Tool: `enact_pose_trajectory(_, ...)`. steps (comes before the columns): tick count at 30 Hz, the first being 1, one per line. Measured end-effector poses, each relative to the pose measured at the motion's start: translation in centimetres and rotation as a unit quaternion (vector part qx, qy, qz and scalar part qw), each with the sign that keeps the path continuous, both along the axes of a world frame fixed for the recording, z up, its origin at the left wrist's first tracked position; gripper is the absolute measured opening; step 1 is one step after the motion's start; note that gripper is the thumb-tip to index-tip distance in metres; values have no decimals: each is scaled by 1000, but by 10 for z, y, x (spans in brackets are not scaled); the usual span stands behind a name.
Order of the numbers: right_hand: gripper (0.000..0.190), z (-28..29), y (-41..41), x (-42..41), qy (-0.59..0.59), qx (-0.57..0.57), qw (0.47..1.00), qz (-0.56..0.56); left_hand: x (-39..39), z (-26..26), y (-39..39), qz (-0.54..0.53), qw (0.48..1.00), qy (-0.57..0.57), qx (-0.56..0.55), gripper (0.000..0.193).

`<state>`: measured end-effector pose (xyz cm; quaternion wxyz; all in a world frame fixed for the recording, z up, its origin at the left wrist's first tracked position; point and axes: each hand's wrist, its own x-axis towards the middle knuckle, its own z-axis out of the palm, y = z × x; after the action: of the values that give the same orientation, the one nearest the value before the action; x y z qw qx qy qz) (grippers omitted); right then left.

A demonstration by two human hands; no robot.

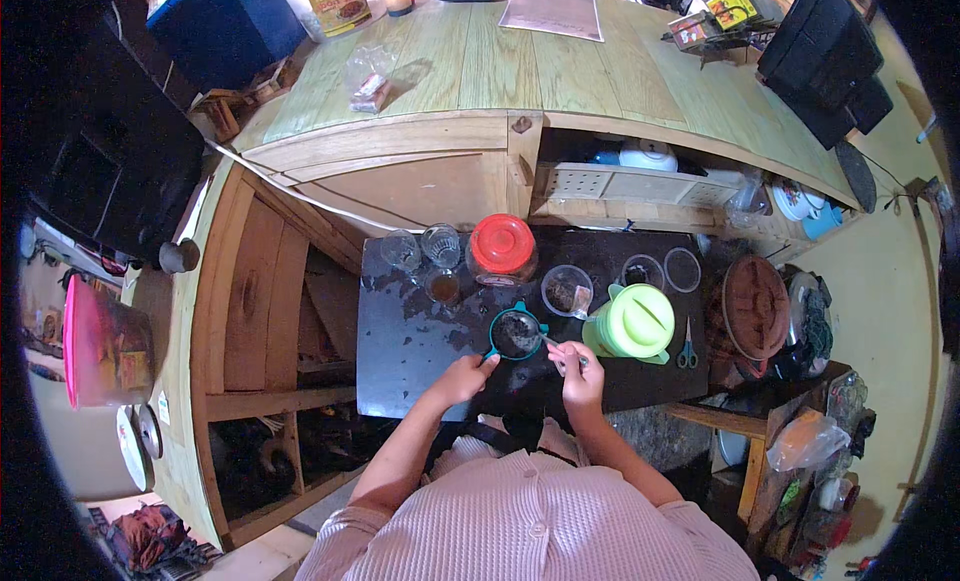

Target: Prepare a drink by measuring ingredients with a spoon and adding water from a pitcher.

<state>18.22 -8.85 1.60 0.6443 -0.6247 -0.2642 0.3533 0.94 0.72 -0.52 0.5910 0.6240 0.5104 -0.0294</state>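
Observation:
My left hand [463,378] grips the short handle of a teal-rimmed strainer [516,333] over the dark low table [405,363]. Dark wet bits lie in its mesh; what is under it is hidden. In my right hand [581,375] is a metal spoon [551,342], its far end at the strainer. Beyond them stand a glass of brown liquid [443,287], a clear glass [440,245] and a red-lidded jar [502,245]. A plastic tub with dark contents and a small packet [567,290] is to the right, near a lime green lidded pitcher [637,322].
Scissors [686,350] lie at the table's right side, below two round clear containers, one of them at the far corner [682,270]. A wooden counter [480,63] rises behind the table. A brown lidded basket [756,303] stands close on the right.

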Motion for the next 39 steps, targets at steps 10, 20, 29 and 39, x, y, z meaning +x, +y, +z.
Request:
enact_pose_trajectory(10,8,49,4,18,-451,60,878,147,0,9,1,-9,1000,7,13,53)
enact_pose_trajectory(20,6,0,10,16,-345,-64,934,71,1,7,1,-14,1000,3,14,53)
enact_pose_trajectory(29,6,34,36,13,-504,-104,848,126,-2,0,1,-13,999,31,3,55)
enact_pose_trajectory(39,10,31,35,30,-216,-82,969,92,-2,3,2,-17,1000,20,-12,55)
